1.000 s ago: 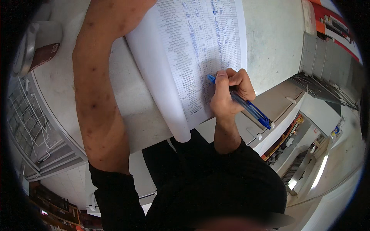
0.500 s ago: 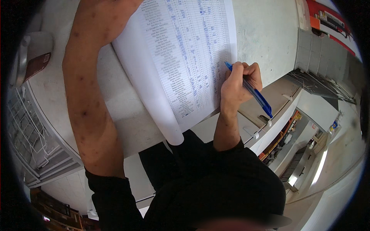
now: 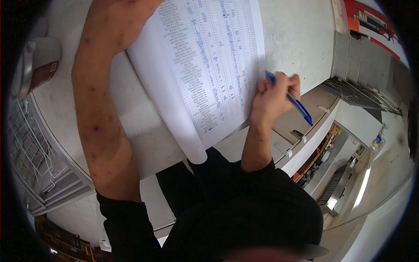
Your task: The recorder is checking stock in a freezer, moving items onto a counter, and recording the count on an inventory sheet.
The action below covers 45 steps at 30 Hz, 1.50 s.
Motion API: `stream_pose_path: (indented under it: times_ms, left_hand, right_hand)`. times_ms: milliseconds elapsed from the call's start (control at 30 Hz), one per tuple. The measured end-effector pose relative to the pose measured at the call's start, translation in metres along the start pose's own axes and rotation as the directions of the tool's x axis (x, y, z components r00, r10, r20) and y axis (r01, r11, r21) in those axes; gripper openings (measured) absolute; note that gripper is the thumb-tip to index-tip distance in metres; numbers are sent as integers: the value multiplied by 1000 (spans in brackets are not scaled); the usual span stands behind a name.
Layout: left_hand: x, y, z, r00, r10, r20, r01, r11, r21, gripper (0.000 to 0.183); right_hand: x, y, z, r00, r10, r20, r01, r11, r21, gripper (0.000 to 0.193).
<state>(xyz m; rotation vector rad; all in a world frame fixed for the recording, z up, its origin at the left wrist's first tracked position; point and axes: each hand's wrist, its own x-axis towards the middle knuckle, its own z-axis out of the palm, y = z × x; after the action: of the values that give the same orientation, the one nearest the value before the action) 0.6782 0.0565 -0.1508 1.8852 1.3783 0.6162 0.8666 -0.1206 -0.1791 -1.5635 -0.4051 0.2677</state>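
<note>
A blue pen [image 3: 302,110] is in the closed fingers of my right hand [image 3: 276,97], its blue end clear of the fingers at the upper left. That hand rests at the right edge of a stack of printed sheets [image 3: 214,78], a table of rows and columns with handwritten blue marks. The left side of the sheets curls over in a roll [image 3: 168,109]. At the upper left, my left hand [image 3: 124,24] lies against the rolled side; its fingers run past the top edge of the picture and are hidden.
The papers lie on a pale worktop [image 3: 301,39]. A brown-red object [image 3: 42,77] stands at the far left beside a metal container. Below it is a wire rack [image 3: 32,153]. A dark metal grate [image 3: 362,98] and shelving [image 3: 321,153] are to the right.
My right hand has shifted slightly to the right with the pen, its end now off the printed rows near the sheet's edge. My left hand has barely moved.
</note>
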Motion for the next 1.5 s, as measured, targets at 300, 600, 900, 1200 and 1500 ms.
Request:
stream_pose_path:
  times_ms: [300, 600, 900, 1200, 1500]
  left_hand:
    - [-7, 7, 14, 991, 76, -112, -76, 997, 0, 27]
    - [9, -4, 7, 998, 40, 52, -35, 994, -99, 27]
    - [12, -51, 13, 931, 349, -109, -357, 932, -67, 26]
    - [3, -32, 14, 949, 308, -62, -313, 944, -101, 29]
    - [13, -47, 18, 914, 388, -116, -397, 916, -60, 25]
  right_hand:
    - [-1, 11, -7, 954, -214, 210, 273, 908, -318, 31]
    - [2, 10, -5, 970, -167, 176, 221, 906, -360, 30]
    - [-9, -6, 1, 992, 126, 15, -127, 978, 168, 27]
    - [-11, 3, -6, 997, -50, 55, 49, 999, 16, 26]
    - [3, 33, -22, 901, -324, 288, 354, 934, -58, 25]
